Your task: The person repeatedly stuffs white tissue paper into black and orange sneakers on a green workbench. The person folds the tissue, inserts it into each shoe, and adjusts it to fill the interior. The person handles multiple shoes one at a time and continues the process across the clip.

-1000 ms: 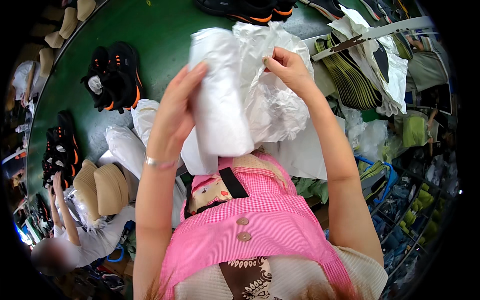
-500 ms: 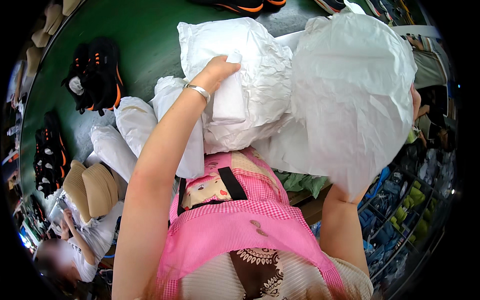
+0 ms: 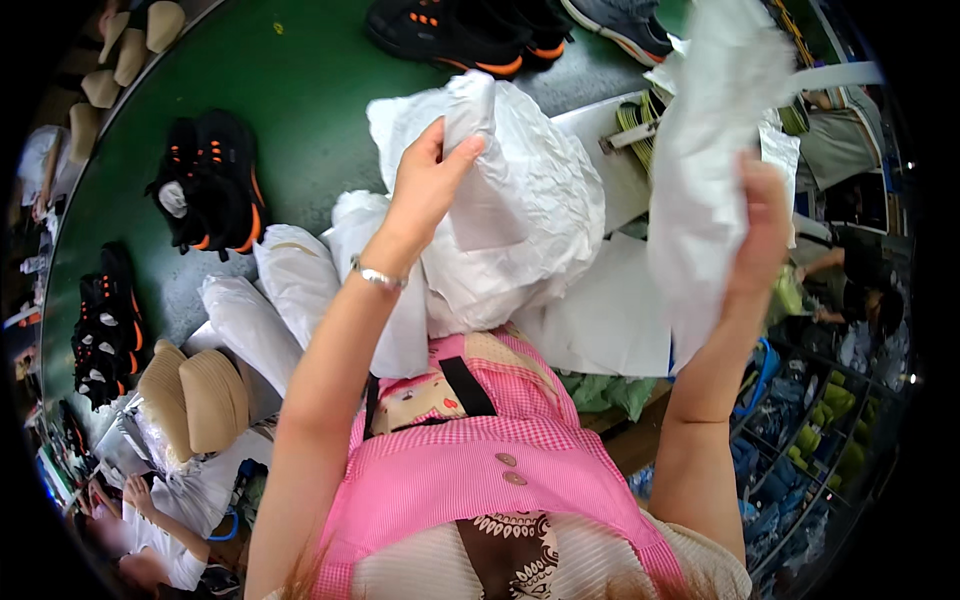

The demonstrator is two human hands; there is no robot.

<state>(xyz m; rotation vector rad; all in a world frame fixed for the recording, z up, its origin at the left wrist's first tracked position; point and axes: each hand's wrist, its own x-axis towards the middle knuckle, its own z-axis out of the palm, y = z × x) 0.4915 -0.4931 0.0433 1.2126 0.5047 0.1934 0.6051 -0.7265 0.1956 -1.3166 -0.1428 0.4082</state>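
My left hand (image 3: pixel 420 185) grips a folded white paper roll (image 3: pixel 487 195) between thumb and fingers. Behind and below it, a stack of crumpled white paper sheets (image 3: pixel 565 200) spreads against the table edge near my apron. On the right, my right hand (image 3: pixel 760 225), smeared by motion, is closed on a large loose paper sheet (image 3: pixel 695 190) that hangs upright and narrow. To the left of the stack lie several white paper-stuffed rolls (image 3: pixel 298 270), partly behind my left forearm.
Black and orange shoes (image 3: pixel 210 185) stand on the green table (image 3: pixel 300 90), with others (image 3: pixel 450 35) at the far edge. Beige curved shoe inserts (image 3: pixel 215 405) sit at the left. Divided bins (image 3: pixel 790 450) hold wrapped items at the right. Another person (image 3: pixel 165 540) works at lower left.
My right hand has come inward, and its sheet has swung from spread wide to narrow. My left hand has lifted and tilted the folded roll. The whole view has shifted slightly.
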